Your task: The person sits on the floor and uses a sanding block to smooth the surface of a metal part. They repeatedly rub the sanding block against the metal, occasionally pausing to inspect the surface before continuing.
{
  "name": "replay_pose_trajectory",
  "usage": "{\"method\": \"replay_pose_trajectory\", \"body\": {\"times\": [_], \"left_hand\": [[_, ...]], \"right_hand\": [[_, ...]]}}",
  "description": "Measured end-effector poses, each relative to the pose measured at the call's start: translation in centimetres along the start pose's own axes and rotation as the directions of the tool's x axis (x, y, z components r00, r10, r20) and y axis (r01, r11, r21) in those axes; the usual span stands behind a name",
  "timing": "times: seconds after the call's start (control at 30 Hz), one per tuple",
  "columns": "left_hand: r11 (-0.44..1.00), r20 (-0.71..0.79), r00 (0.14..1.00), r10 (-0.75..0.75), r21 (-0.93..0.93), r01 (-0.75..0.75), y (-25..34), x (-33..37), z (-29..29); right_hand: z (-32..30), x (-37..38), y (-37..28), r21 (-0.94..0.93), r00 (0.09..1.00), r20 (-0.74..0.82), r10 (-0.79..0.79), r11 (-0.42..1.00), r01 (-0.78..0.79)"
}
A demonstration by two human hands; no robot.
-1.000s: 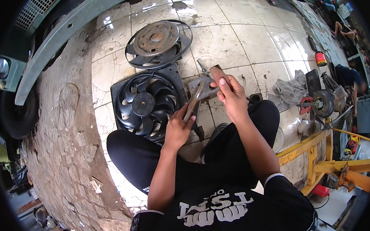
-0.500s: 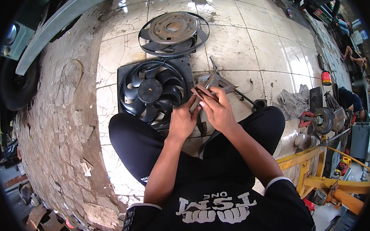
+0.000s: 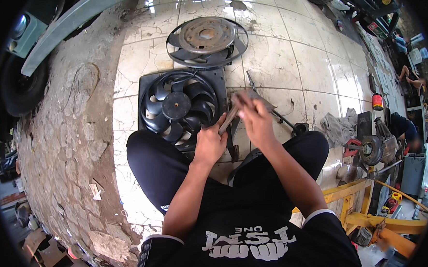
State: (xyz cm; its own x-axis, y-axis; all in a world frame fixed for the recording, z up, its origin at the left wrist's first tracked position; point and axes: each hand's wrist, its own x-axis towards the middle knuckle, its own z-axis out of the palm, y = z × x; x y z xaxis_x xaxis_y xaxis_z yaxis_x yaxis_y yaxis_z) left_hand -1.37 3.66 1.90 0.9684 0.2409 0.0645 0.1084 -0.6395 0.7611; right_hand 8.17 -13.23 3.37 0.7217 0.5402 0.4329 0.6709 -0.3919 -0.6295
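Head view: mid-frame I see the left hand (image 3: 211,142) gripping a narrow brownish metal strip (image 3: 229,120), the right hand (image 3: 258,124) a blurred reddish-brown block (image 3: 242,100).

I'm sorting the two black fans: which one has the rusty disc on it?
The farther, round-rimmed fan: the rusty disc lies over its middle. The nearer, square-framed fan, by the left hand, shows its hub bare.

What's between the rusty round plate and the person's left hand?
The head view shows part of a ringed fan, then a square-framed black fan, before the left hand.
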Motion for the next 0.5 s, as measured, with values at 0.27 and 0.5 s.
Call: {"method": "replay_pose_trajectory", "body": {"times": [0.27, 0.5], "left_hand": [[0.986, 0.035, 0.987, -0.159, -0.041, 0.160, 2.5, 0.9, -1.0], [0.989, 0.072, 0.986, -0.148, -0.008, 0.149, 2.3, 1.2, -0.3]], "right_hand": [[0.4, 1.5, 3.4, -0.028, 0.959, -0.120, 0.257, 0.965, -0.262], [-0.8, -0.4, 0.8, 0.119, 0.983, -0.028, 0.181, 0.977, -0.176]]}}
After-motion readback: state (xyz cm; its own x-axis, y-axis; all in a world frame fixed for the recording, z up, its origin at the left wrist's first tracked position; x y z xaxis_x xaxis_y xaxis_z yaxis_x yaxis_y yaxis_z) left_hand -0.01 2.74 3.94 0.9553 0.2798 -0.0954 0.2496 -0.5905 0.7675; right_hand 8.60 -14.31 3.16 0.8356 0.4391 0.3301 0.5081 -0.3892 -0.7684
